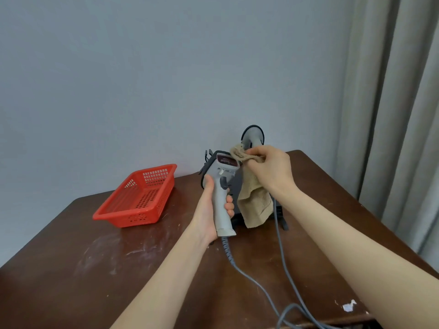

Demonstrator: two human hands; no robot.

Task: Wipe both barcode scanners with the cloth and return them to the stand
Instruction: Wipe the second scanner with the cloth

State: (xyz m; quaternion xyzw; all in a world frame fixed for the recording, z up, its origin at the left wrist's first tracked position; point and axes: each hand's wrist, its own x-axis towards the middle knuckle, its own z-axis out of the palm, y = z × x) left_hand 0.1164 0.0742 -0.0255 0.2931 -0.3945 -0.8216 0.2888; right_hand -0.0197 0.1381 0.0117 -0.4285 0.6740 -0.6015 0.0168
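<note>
Two scanners to account for. Gripping the first scanner (222, 198) by its handle in the left hand (209, 210), fingers (229, 206) wrapped tight round the grip. Holding it upright above the tabletop (95, 269), just in front of the stand (284, 222), not docked. Probably kept like that to steady the head and expose it to the wipe.

Pinching a bunched end of the cloth (254, 205) in the right hand (270, 169), thumb and fingers closed on it. Pressing the wad against the head's upper right edge, with the rest hanging loose below.

Can see the second scanner (253, 135) behind the right hand, head up. Looks parked on the stand, but can't confirm the seating, mostly hidden.

Leaving both cables (226, 249) trailing toward the near edge. Ignoring the red basket (140, 195), well off to the left.

Judging mid-wipe on unit one; unit two and the returns probably pending. Worth watching for cable snag when re-docking.
</note>
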